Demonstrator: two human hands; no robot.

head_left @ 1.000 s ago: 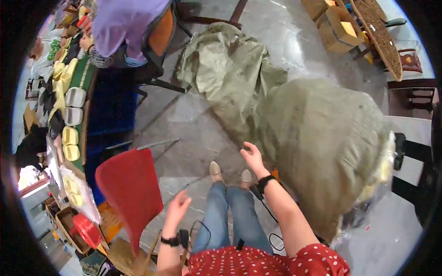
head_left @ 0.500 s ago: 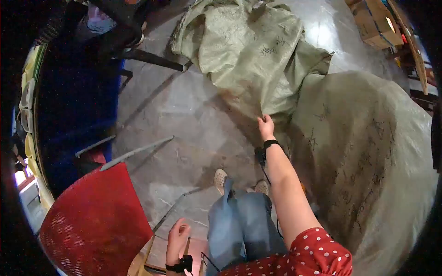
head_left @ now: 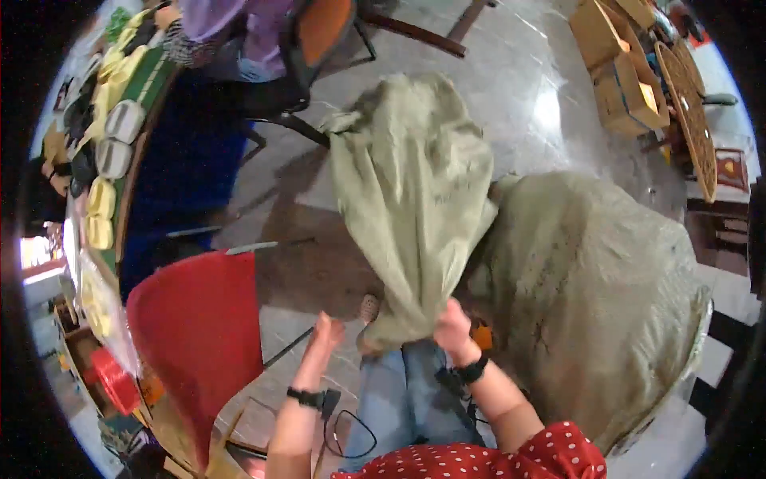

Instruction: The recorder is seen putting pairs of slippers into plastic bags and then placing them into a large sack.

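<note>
My right hand (head_left: 451,327) grips the near edge of a large olive-green sack cloth (head_left: 407,199), lifted off the floor and hanging toward my knees. My left hand (head_left: 325,334) is raised just left of the cloth with fingers apart, holding nothing. Both wrists wear black bands. A big stuffed olive sack (head_left: 590,295) lies on the floor to my right, touching the lifted cloth. My legs in blue jeans (head_left: 403,391) show below.
A red chair (head_left: 195,327) stands at my left. Beyond it a long table (head_left: 120,144) carries yellow and grey containers, with a seated person in purple (head_left: 231,32) at it. Cardboard boxes (head_left: 618,72) and a round woven tray (head_left: 690,104) sit far right on the grey floor.
My right hand reached forward to the cloth on the floor, took hold of it and pulled it up toward me. My left hand rose from my lap.
</note>
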